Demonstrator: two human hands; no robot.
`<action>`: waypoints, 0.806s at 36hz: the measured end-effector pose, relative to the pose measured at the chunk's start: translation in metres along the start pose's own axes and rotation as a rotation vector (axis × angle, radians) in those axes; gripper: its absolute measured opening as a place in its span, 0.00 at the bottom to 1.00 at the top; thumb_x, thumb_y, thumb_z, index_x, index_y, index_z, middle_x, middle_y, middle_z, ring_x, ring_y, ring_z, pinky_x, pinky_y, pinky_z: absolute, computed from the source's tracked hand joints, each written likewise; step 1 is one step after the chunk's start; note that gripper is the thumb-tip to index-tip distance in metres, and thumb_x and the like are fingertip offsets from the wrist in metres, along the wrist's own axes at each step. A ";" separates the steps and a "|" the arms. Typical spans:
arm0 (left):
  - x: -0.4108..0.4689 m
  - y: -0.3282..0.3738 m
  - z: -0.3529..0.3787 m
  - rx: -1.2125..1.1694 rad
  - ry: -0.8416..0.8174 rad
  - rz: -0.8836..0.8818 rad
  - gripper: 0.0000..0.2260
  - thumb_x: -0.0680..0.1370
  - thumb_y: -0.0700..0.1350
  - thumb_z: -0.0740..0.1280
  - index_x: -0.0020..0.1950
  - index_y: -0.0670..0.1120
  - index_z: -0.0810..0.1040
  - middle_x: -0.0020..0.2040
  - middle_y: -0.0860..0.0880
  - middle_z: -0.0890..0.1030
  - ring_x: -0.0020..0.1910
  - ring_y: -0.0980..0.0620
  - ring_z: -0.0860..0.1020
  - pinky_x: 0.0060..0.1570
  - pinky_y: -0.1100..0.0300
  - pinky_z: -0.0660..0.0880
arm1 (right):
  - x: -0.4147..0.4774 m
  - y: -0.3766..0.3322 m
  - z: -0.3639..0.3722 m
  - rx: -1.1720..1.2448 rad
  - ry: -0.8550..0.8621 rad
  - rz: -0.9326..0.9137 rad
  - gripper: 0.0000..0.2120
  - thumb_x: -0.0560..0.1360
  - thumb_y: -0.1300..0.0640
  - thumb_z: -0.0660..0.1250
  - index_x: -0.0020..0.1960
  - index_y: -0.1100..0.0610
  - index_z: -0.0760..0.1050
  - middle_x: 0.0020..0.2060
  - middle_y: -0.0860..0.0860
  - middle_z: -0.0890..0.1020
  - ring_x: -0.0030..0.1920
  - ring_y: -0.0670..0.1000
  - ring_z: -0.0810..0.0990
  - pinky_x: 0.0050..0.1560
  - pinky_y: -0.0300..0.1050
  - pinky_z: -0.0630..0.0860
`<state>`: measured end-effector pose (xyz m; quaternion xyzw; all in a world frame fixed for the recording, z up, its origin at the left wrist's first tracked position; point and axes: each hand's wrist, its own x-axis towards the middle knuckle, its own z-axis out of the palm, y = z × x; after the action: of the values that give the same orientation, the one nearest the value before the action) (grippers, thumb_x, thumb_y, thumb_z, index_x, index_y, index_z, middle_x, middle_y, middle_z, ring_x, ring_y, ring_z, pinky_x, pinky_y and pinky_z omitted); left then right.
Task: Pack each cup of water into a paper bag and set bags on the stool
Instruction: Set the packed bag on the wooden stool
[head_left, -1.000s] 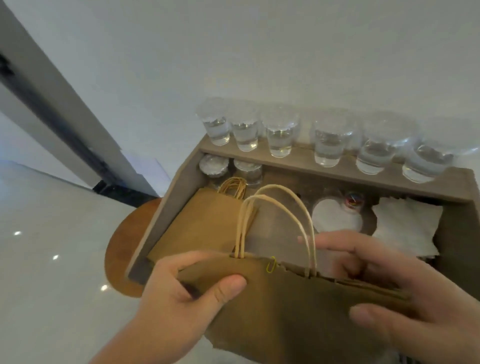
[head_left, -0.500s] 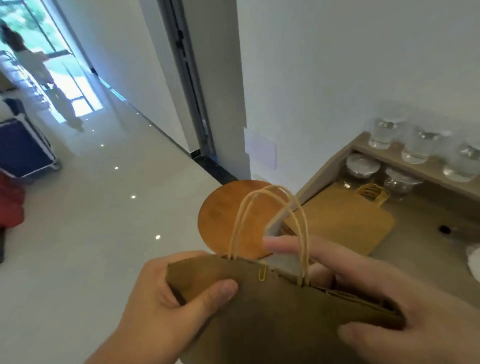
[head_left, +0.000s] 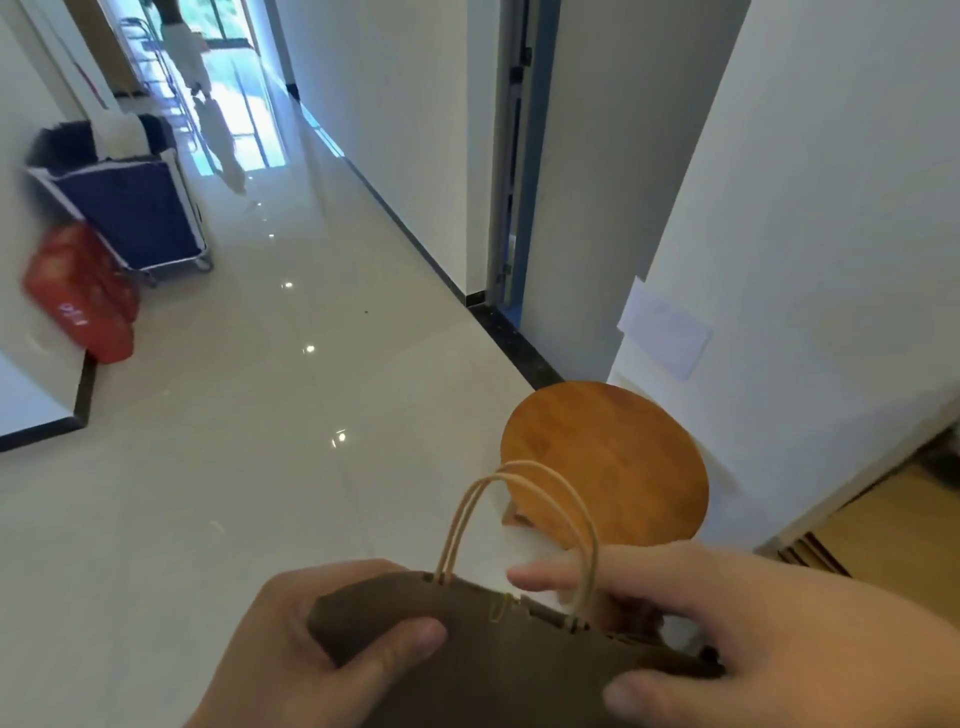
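Observation:
I hold a brown paper bag (head_left: 498, 670) with both hands at the bottom of the head view. Its top edge is closed with a yellow paper clip (head_left: 500, 609), and its twine handles (head_left: 519, 525) stand upright. My left hand (head_left: 311, 649) grips the bag's left end, thumb across the front. My right hand (head_left: 769, 629) grips the right end, its index finger stretched out behind the handles. The round wooden stool (head_left: 613, 462) stands just beyond the bag, its top bare. No cup of water is in view; the bag's contents are hidden.
A wooden shelf unit's corner (head_left: 893, 525) shows at the right edge, against the white wall (head_left: 810, 208). A glossy tiled corridor runs ahead, with a blue laundry cart (head_left: 130, 213) and a red bag (head_left: 83, 296) at the left, a doorway (head_left: 511, 156), and a person (head_left: 182, 47) far off.
The view has swung left from the shelf with its cups toward the corridor and stool. The bag has travelled with both hands and now sits in front of the stool.

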<state>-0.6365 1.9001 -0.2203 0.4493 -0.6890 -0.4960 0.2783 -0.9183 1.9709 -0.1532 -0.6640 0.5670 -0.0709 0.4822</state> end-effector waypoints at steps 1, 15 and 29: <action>0.002 -0.003 -0.001 -0.011 0.015 0.002 0.11 0.68 0.59 0.80 0.47 0.56 0.90 0.39 0.49 0.88 0.39 0.55 0.87 0.39 0.67 0.79 | 0.014 -0.004 -0.011 -0.030 -0.077 -0.022 0.20 0.78 0.35 0.72 0.67 0.24 0.73 0.62 0.32 0.81 0.66 0.35 0.78 0.68 0.40 0.72; 0.181 -0.020 -0.008 0.146 -0.157 -0.079 0.08 0.70 0.55 0.79 0.48 0.57 0.89 0.43 0.51 0.87 0.46 0.54 0.86 0.48 0.64 0.78 | 0.177 0.070 -0.089 -0.178 -0.039 -0.034 0.23 0.82 0.32 0.61 0.58 0.50 0.81 0.44 0.48 0.84 0.49 0.49 0.84 0.57 0.53 0.81; 0.457 -0.015 0.059 0.210 -0.091 -0.127 0.18 0.76 0.44 0.78 0.58 0.66 0.85 0.55 0.66 0.86 0.58 0.66 0.82 0.58 0.63 0.78 | 0.289 0.193 -0.245 0.126 0.181 0.332 0.19 0.82 0.38 0.62 0.48 0.51 0.82 0.42 0.49 0.85 0.46 0.52 0.85 0.56 0.55 0.84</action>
<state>-0.8821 1.5154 -0.2838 0.4957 -0.7192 -0.4577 0.1662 -1.1068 1.6173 -0.2944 -0.5207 0.7042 -0.0851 0.4751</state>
